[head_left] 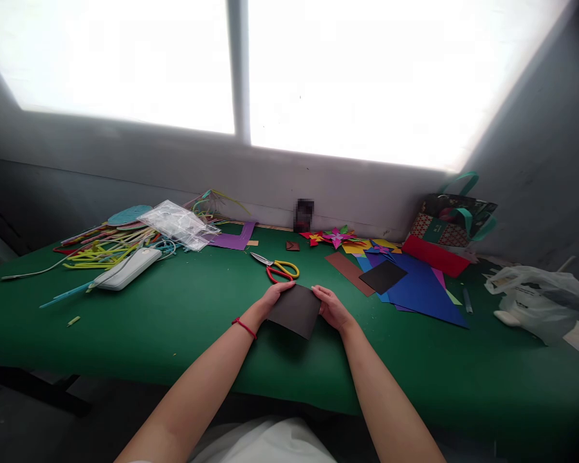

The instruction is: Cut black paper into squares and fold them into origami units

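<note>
Between my two hands a sheet of black paper (295, 311) is held up, tilted, over the front part of the table. My left hand (273, 297) grips its left upper edge, thumb on top; a red cord circles that wrist. At the opposite upper corner, my right hand (332, 307) pinches the sheet, its lower fingers partly hidden behind the paper. Just beyond the sheet lie scissors (280, 267) with one red and one yellow handle, blades pointing away to the left. A small folded brown paper piece (293, 245) rests farther back.
On the green table (197, 334), pipe cleaners (99, 258), a white box-like device (129, 269) and a clear plastic bag (176, 223) lie left. Rightward are blue paper (422, 289), a black sheet (383, 276), paper flowers (336, 236), a gift bag (451, 222) and a white plastic bag (543, 299).
</note>
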The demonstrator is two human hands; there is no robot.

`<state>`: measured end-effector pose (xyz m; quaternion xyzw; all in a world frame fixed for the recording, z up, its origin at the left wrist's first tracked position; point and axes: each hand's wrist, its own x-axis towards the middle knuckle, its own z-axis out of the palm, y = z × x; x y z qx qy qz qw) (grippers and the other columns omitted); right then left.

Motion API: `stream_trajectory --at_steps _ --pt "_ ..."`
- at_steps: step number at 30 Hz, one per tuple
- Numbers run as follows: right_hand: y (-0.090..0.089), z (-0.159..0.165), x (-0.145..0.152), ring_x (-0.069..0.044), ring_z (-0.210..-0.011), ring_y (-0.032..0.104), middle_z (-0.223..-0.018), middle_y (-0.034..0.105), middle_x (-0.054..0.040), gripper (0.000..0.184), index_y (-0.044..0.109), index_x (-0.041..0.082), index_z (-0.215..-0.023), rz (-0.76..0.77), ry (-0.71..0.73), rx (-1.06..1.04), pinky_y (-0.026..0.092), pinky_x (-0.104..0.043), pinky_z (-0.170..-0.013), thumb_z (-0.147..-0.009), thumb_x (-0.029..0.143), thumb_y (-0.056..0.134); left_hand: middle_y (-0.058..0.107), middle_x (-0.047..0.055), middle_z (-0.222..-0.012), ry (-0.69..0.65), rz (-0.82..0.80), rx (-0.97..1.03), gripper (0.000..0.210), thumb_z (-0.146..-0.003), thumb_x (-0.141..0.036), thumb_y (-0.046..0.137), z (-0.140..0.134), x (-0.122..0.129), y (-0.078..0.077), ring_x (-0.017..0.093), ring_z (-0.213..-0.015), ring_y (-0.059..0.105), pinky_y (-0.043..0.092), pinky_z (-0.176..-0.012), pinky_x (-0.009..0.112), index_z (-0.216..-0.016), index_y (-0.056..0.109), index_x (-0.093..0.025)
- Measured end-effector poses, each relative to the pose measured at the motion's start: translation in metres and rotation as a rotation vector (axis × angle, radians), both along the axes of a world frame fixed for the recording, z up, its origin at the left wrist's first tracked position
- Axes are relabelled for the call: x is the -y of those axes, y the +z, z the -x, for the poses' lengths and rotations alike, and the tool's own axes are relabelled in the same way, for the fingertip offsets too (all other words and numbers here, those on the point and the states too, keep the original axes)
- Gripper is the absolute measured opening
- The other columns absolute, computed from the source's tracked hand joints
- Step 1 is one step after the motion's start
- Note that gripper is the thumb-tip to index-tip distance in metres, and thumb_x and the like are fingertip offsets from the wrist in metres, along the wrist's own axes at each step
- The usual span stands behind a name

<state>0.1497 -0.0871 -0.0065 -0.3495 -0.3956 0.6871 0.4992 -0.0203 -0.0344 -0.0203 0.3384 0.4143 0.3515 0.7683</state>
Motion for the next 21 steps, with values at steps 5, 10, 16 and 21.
stream_trajectory --at_steps 5,10,16,21 --pt "0.0006 0.0011 -0.0001 -0.007 -0.046 0.039 -0.055 0.042 0.0052 0.026 0.048 0.018 -0.061 -0.008 -0.025 -0.03 0.031 -0.019 -0.044 -0.065 0.035 0.067 0.065 0.006 -0.067 -0.018 0.043 0.03 0.023 -0.068 -0.034 0.062 -0.0011 0.0033 0.0032 0.016 -0.058 0.059 0.045 -0.059 0.026 -0.075 0.063 -0.012" --pt "0.0036 0.0039 0.0008 -0.008 -0.048 0.04 -0.054 0.043 0.0046 0.026 0.047 0.018 -0.06 0.003 -0.037 -0.022 0.032 -0.019 -0.045 -0.065 0.034 0.066 0.065 0.006 -0.064 -0.017 0.023 -0.032 0.024 -0.067 -0.036 0.062 0.0008 0.0041 0.0035 0.017 -0.057 0.059 0.044 -0.057 0.026 -0.074 0.062 -0.013" --pt "0.0046 0.0029 0.0023 -0.008 -0.048 0.039 -0.054 0.044 0.0042 0.026 0.048 0.017 -0.059 -0.027 -0.012 0.021 0.031 -0.019 -0.045 -0.065 0.035 0.066 0.065 0.007 -0.064 -0.033 -0.021 -0.085 0.023 -0.068 -0.036 0.062 0.0034 0.0061 0.0079 0.019 -0.062 0.061 0.045 -0.058 0.027 -0.073 0.061 -0.013" --pt "-0.0009 0.0019 -0.0013 -0.008 -0.047 0.041 -0.055 0.047 0.0041 0.024 0.051 0.017 -0.06 -0.048 -0.022 0.023 0.032 -0.02 -0.044 -0.066 0.035 0.066 0.066 0.007 -0.067 -0.005 -0.047 -0.033 0.022 -0.068 -0.033 0.062 0.0005 0.0036 0.0059 0.018 -0.062 0.061 0.045 -0.06 0.026 -0.075 0.063 -0.012"
